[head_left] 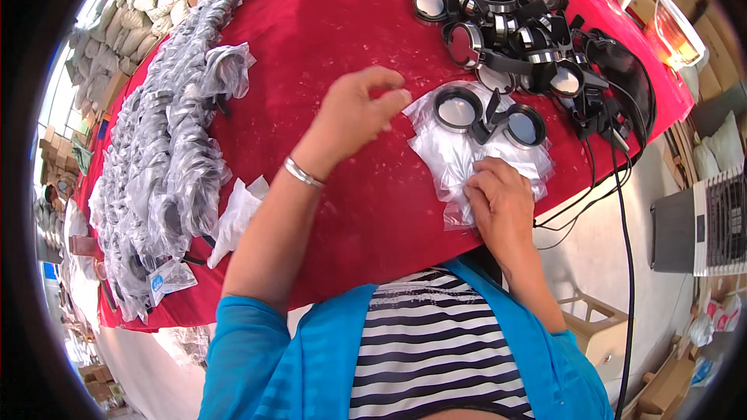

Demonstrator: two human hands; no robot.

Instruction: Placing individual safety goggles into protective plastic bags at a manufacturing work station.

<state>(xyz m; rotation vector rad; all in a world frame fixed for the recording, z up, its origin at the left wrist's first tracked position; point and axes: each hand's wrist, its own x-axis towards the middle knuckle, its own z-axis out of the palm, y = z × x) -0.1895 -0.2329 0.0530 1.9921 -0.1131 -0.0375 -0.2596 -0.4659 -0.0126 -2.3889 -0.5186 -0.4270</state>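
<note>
My left hand [359, 109] hovers over the red cloth, its thumb and fingers apart, with nothing visible in them. On the right, my right hand [502, 193] pinches the top of a stack of clear plastic bags [459, 163], and creases run out from its fingertips. A pair of round black-rimmed lenses joined by a black bracket [486, 124] lies on the far part of the bags, just beyond my right fingers. Some of the right fingers' undersides are hidden.
A heap of black and silver lens pieces [506, 23] fills the far right of the red-covered table [334, 218]. Rows of bagged pieces [167, 148] line the left side. A black cable [626, 264] hangs past the right edge, near a grey and white appliance [700, 225].
</note>
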